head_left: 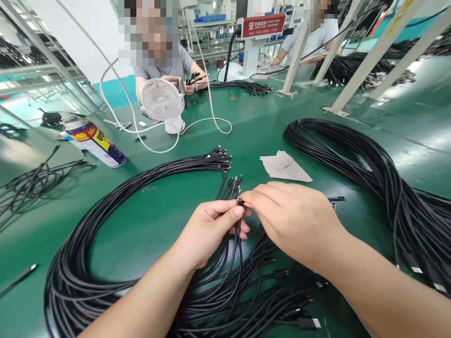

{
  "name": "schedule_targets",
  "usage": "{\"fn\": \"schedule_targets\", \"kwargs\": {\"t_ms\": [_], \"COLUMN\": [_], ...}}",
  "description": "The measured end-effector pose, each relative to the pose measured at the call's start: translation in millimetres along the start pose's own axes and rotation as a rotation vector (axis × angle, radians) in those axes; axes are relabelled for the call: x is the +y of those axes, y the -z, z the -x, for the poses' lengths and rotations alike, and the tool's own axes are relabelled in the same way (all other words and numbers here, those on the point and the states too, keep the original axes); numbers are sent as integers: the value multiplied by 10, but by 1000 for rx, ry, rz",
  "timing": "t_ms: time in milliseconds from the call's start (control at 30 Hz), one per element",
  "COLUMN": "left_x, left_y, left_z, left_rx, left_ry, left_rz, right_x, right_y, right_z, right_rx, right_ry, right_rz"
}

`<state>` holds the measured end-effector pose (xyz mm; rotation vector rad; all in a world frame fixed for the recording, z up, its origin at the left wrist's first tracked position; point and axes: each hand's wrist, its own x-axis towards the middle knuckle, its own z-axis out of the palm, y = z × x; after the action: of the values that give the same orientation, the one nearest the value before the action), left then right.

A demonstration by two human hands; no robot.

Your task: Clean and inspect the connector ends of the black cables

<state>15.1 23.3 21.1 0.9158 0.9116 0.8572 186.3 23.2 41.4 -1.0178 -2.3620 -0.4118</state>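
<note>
Between the thumb and fingers of my left hand point(214, 225) is a black cable plug point(240, 203), held upright with its metal tip up. My right hand point(289, 211) is closed, its fingertips pinched together against the top of that plug; whatever they hold is hidden. Several more thin cable ends point(234, 183) stick up just behind my fingers. Below my hands spreads a bundle of black cables point(225, 300) with loose plugs at its right end. The bundle curves round on the left, and its other plug ends point(220, 158) lie beyond my left hand.
A crumpled paper piece point(285, 166) lies past my right hand. To the right is a looped cable bundle point(352, 150). A spray can point(95, 141), white fan point(162, 101) and tangled cables point(28, 188) are on the left. Across the green table point(253, 126) sits a person point(183, 61) handling cables.
</note>
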Motion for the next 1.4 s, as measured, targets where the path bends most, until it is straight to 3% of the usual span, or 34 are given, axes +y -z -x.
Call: {"fn": "schedule_targets", "kwargs": {"t_ms": [633, 1400], "left_x": [-13, -8], "left_y": [6, -4], "left_z": [-12, -5], "left_rx": [28, 13], "left_ry": [25, 2], "left_rz": [12, -67], "right_x": [33, 45], "right_y": [4, 35], "right_z": [1, -3], "right_rx": [40, -43], "right_ry": [18, -11], "right_rz": [-31, -43]}}
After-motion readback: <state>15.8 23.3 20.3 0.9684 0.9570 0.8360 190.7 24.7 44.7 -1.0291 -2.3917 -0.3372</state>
